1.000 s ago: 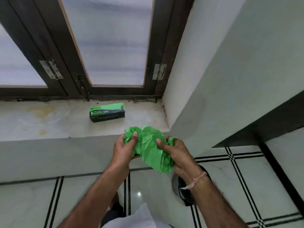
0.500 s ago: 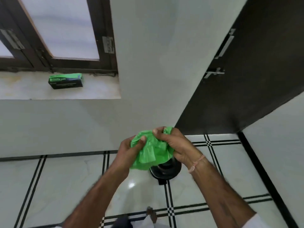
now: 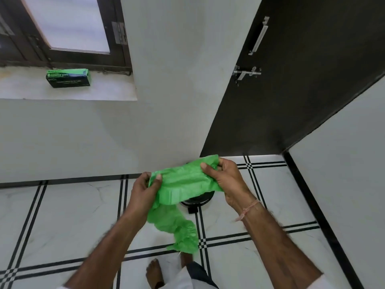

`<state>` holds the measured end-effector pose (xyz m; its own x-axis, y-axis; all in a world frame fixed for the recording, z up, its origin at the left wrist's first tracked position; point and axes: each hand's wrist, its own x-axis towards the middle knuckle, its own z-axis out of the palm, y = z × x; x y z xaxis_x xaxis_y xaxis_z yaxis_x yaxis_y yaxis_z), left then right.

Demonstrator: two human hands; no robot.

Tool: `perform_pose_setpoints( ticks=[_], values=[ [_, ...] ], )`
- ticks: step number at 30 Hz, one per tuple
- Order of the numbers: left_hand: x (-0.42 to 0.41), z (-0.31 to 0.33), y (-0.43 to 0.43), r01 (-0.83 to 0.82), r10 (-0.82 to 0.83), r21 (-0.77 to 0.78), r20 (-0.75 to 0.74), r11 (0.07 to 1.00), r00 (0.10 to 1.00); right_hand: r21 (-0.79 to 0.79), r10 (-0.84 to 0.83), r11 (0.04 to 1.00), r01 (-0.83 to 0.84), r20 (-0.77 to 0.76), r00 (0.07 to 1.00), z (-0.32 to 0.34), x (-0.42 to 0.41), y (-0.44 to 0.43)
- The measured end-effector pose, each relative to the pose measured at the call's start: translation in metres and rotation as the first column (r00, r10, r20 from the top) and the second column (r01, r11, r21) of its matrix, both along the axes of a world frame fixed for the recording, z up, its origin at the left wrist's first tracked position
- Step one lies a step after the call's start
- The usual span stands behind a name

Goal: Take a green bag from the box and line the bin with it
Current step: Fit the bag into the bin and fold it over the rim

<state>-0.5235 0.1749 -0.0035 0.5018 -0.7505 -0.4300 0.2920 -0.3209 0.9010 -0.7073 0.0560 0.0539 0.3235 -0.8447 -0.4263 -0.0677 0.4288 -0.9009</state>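
Head view: gripping green bag (image 3: 183, 184) with left hand (image 3: 143, 190) and right hand (image 3: 227, 180), now pulled wide, no longer bunched. Held above bin (image 3: 202, 200); mouth-opening likely next.

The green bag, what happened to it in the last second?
The green bag was a crumpled wad between the hands. Now the left hand and right hand have drawn apart, stretching it out, and its tail hangs down. Unchanged: both hands grip it over the black bin, and the box lies on the window sill.
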Motion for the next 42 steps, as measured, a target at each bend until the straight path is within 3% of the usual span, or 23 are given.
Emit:
perform_pose_setpoints(
  ticks=[2, 3, 6, 10, 16, 21, 26, 30, 37, 38, 39, 41, 42],
  values=[
    [-0.013, 0.006, 0.001, 0.159, -0.157, 0.017, 0.278, 0.987, 0.948, -0.021, 0.084, 0.996, -0.084, 0.007, 0.996, 0.004, -0.009, -0.001],
    [-0.019, 0.011, -0.003, 0.243, -0.228, -0.007, 0.322, 0.970, 0.919, -0.012, 0.151, 0.988, -0.151, 0.020, 0.988, 0.007, -0.011, -0.004],
    [-0.042, 0.036, -0.024, 0.394, -0.373, -0.130, 0.159, 0.910, 0.914, 0.009, 0.344, 0.938, -0.346, 0.099, 0.934, 0.017, -0.020, -0.014],
    [-0.075, 0.051, -0.042, 0.241, -0.233, -0.227, 0.063, 0.944, 0.970, -0.056, 0.329, 0.943, -0.328, 0.018, 0.944, 0.019, -0.050, -0.033],
    [-0.106, 0.045, -0.047, 0.062, -0.071, -0.240, -0.030, 0.969, 0.997, -0.082, 0.296, 0.952, -0.295, 0.004, 0.955, 0.007, -0.082, -0.042],
    [-0.122, 0.049, -0.046, 0.099, -0.108, -0.241, -0.024, 0.965, 0.994, -0.206, 0.320, 0.925, -0.320, -0.034, 0.947, 0.010, -0.092, -0.052],
    [-0.130, 0.050, -0.053, -0.077, 0.070, -0.288, -0.035, 0.955, 0.997, -0.114, 0.370, 0.926, -0.360, 0.088, 0.925, 0.015, -0.099, -0.053],
    [-0.134, 0.049, -0.049, -0.146, 0.125, -0.264, -0.093, 0.953, 0.988, -0.010, 0.238, 0.970, -0.241, 0.198, 0.951, 0.009, -0.106, -0.050],
    [-0.132, 0.039, -0.053, -0.153, 0.128, -0.176, -0.146, 0.973, 0.981, -0.097, 0.185, 0.981, -0.169, 0.184, 0.965, 0.009, -0.099, -0.045],
    [-0.133, 0.038, -0.055, -0.181, 0.173, -0.135, -0.064, 0.974, 0.983, -0.109, 0.181, 0.981, -0.163, 0.184, 0.966, 0.009, -0.098, -0.043],
    [-0.135, 0.037, -0.056, -0.234, 0.243, -0.094, 0.112, 0.968, 0.963, -0.118, 0.166, 0.982, -0.146, 0.186, 0.968, 0.009, -0.096, -0.042],
    [-0.137, 0.036, -0.056, -0.300, 0.316, -0.105, 0.421, 0.948, 0.850, -0.171, 0.135, 0.980, -0.105, 0.175, 0.975, 0.007, -0.092, -0.039],
    [-0.141, 0.043, -0.055, -0.255, 0.295, -0.151, 0.419, 0.955, 0.859, -0.202, 0.135, 0.974, -0.100, 0.168, 0.976, 0.005, -0.091, -0.036]
  ],
)
